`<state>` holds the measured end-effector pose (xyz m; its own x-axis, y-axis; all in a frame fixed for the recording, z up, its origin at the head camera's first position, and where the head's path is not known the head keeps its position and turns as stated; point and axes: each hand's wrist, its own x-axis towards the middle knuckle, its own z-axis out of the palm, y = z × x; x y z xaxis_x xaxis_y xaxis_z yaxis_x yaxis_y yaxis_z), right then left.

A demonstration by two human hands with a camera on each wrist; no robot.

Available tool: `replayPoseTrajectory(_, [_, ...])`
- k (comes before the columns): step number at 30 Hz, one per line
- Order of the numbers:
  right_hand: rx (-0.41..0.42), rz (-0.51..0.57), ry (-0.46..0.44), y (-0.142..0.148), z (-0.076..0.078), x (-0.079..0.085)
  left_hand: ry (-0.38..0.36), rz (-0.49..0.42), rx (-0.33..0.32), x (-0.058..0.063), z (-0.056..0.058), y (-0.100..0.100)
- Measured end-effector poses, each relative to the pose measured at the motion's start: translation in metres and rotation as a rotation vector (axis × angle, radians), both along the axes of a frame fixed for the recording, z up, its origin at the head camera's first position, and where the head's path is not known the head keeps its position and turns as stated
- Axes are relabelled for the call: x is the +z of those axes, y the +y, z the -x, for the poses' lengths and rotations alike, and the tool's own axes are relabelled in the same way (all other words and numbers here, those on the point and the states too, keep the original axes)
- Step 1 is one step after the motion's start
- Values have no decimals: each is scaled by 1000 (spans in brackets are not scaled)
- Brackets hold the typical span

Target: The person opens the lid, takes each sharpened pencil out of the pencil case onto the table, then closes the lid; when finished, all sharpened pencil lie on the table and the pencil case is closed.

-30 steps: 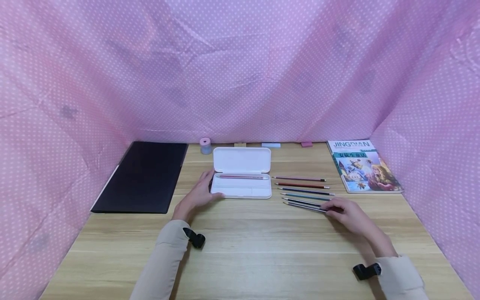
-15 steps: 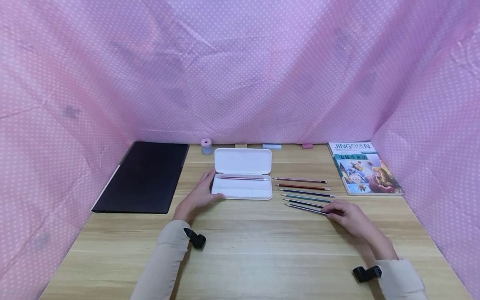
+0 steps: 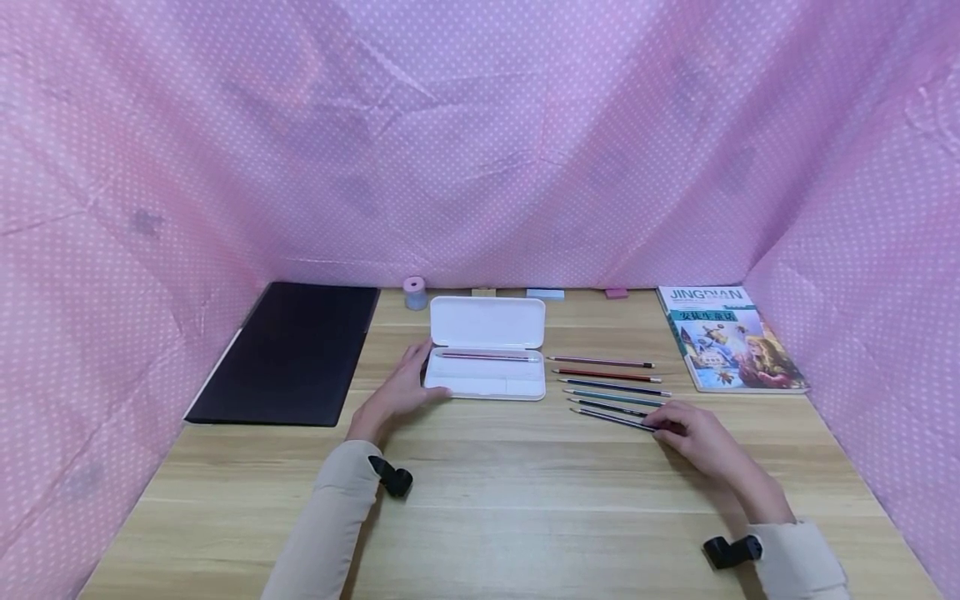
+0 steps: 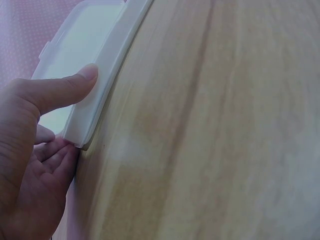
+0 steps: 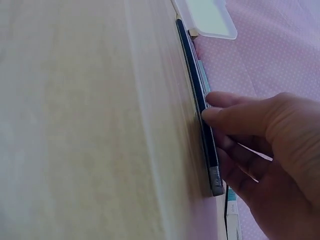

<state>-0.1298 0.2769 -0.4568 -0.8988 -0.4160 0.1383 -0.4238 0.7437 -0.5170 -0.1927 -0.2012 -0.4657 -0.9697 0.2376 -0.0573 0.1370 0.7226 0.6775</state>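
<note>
A white pencil case (image 3: pixel 487 389) lies with its lid raised, and one red-striped pencil (image 3: pixel 483 357) rests in its rear compartment. At the case's left end, my left hand (image 3: pixel 397 392) grips it, the thumb (image 4: pixel 85 77) on the front edge and the other fingers round the side. To the right of the case several pencils (image 3: pixel 615 386) lie in a row, tips toward the case. My right hand (image 3: pixel 693 433) pinches the frontmost dark pencil (image 5: pixel 192 65) near its eraser end, between thumb and fingers. That pencil is low over or on the table; I cannot tell which.
A black folder (image 3: pixel 288 354) lies at the left and a picture book (image 3: pixel 731 342) at the right. Along the back are a pink-topped cylinder (image 3: pixel 414 293), a tan block (image 3: pixel 483 292), a pale blue block (image 3: pixel 545 294) and a pink block (image 3: pixel 617 293). Polka-dot cloth (image 3: pixel 480 150) hangs behind.
The head view has shifted very slightly. Both hands keep almost the same place, the left on the pencil case and the right at the frontmost pencil.
</note>
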Motion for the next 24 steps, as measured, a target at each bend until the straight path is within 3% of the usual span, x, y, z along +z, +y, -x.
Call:
replayPoseTrajectory(10, [15,52,-37,-15,6,14,-3,-2,-1,0,1,-1])
replayPoseTrajectory(18, [91,90,-41,-61,27,35,7,-2,-11,0,1,-1])
replayPoseTrajectory(24, [158,158,-50,-101,50,33,4,-4,-10,-1,1,-1])
